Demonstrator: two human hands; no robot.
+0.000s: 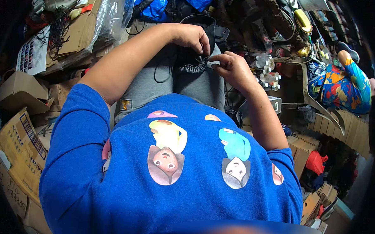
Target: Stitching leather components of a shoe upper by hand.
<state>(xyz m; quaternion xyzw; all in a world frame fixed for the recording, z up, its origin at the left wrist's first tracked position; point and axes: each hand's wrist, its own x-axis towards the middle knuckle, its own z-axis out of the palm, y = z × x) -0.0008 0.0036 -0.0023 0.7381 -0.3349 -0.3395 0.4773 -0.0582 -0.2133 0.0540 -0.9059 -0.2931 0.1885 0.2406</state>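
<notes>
A black item (192, 67) with a pale, ridged or stitched edge lies between my knees on my grey trousers; it resembles a shoe, but its kind is not clear. Over its far side my left hand (193, 38) is closed, fingers curled down and whatever they hold hidden. My right hand (234, 69) pinches at the item's right edge, close to the left fingertips. Something small and pale shows by the right thumb, too small to name. A thin dark cord (157, 72) loops over my left leg.
Flattened cardboard (81, 30) and a plastic sheet lie at the far left, above an open carton (23, 90). Several small clear bottles (268, 72) stand right of my right hand. Another person in bright patterned clothes (341, 87) sits at the right. Blue plastic (158, 8) lies ahead.
</notes>
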